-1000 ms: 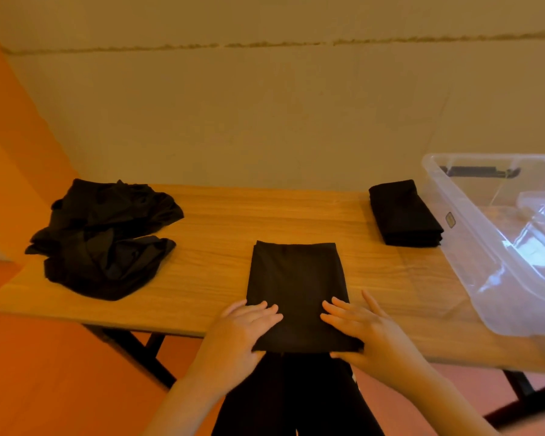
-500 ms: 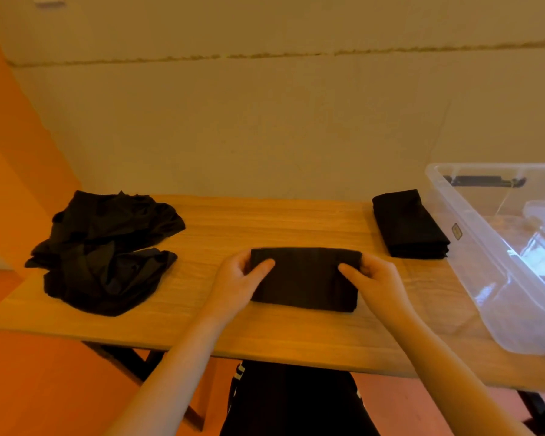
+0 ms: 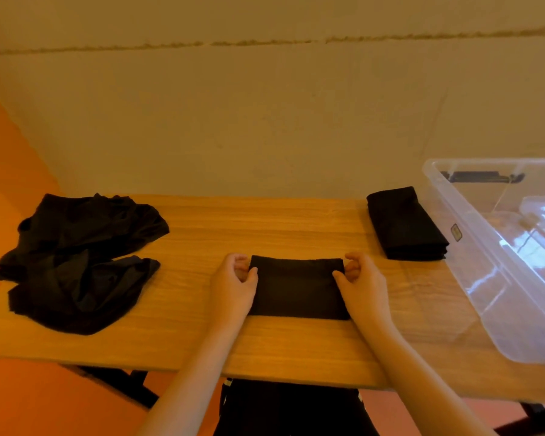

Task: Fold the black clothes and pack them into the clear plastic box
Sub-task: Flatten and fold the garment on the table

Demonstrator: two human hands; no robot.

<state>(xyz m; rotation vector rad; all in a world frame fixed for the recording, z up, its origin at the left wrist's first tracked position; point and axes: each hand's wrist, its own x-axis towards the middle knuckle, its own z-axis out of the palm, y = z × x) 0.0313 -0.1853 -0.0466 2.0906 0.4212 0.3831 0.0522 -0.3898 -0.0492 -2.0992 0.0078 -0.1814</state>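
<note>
A folded black garment (image 3: 296, 289) lies as a flat rectangle in the middle of the wooden table (image 3: 265, 228). My left hand (image 3: 233, 284) pinches its far left corner, thumb on top. My right hand (image 3: 361, 283) pinches its far right corner the same way. A second folded black garment (image 3: 405, 228) sits at the back right, next to the clear plastic box (image 3: 497, 265). The box stands at the right end of the table and looks to hold no clothes. A loose heap of unfolded black clothes (image 3: 79, 259) lies at the left end.
A plain wall rises directly behind the table. The table's front edge runs just below my forearms, with black table legs and orange floor beneath. The box overhangs toward the right frame edge.
The long garment was folded in half away from me into a short rectangle. My hands went from lying flat on its near end to pinching its far corners.
</note>
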